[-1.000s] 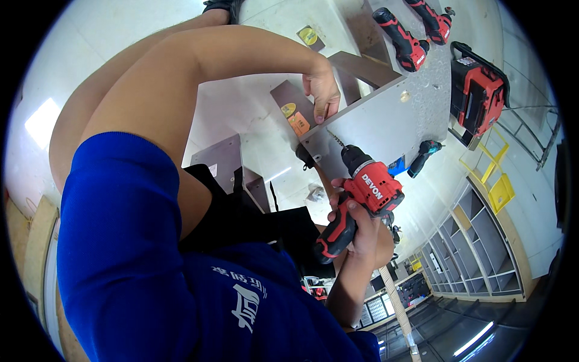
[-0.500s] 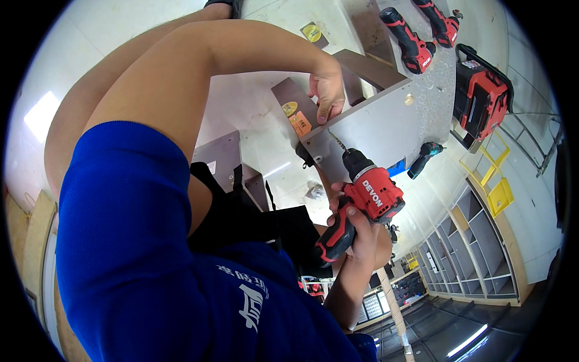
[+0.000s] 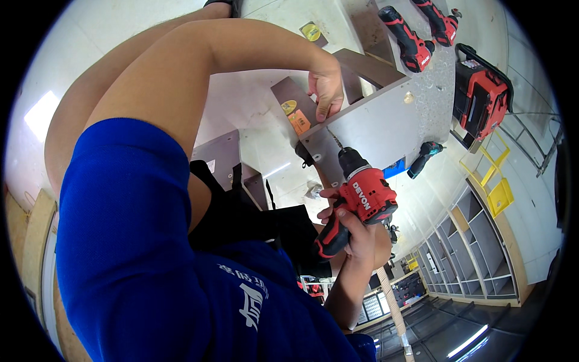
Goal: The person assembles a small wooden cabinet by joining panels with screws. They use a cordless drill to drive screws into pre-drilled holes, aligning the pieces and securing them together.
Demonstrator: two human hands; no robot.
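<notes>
Red and black, the cordless drill (image 3: 369, 194) sits clamped in the right hand (image 3: 357, 232), its slim bit (image 3: 335, 138) pointing toward the near end of a grey board (image 3: 380, 130). The left hand (image 3: 326, 95) bends down at that board's edge; whether it pinches anything there, I cannot tell.

Drill grip (image 3: 332, 237) partly hidden by right hand (image 3: 357, 234), dark shoe (image 3: 224, 8) cut off above

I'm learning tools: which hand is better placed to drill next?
Probably the right hand: it grips the red drill, bit pointing toward the grey board. The left hand is at its edge.
</notes>
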